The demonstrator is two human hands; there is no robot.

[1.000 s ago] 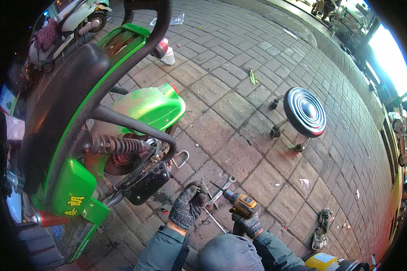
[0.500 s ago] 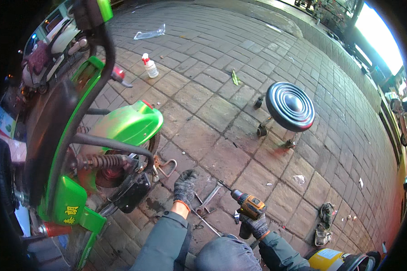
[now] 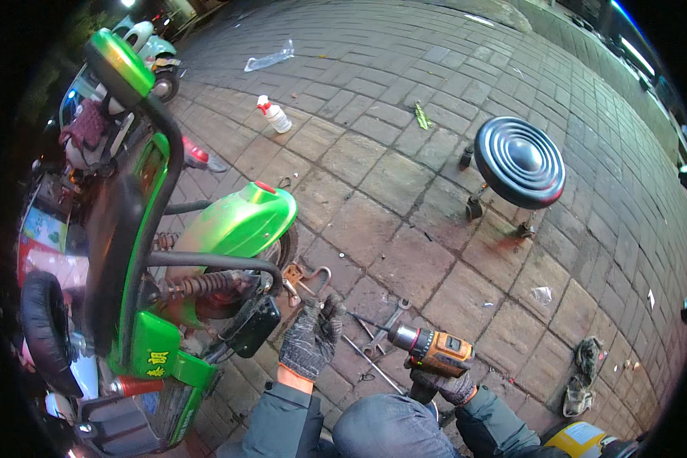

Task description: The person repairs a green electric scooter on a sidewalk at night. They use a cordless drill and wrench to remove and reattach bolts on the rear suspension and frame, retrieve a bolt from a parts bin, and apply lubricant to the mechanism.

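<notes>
The cordless drill point(image 3: 443, 353) is in use as far as being held: the gloved right hand point(image 3: 444, 387) wraps its handle, and a slim drill bit point(image 3: 368, 322) is fitted in its chuck, pointing toward ten o'clock. The bit touches no visible part of the green scooter point(image 3: 240, 221), also at ten o'clock from the drill. At nine o'clock the gloved left hand point(image 3: 311, 343) is half curled, fingertips drawn close near the bit's tip; whether they pinch anything, I cannot tell. Beyond them sits a rusty bracket point(image 3: 292, 275). A double-ended wrench point(image 3: 395, 315) and a thin rod point(image 3: 382, 372) lie unheld on the paving point(image 3: 404, 259). I judge this a pause between drilling actions; no finished or unfinished fastening can be made out.
</notes>
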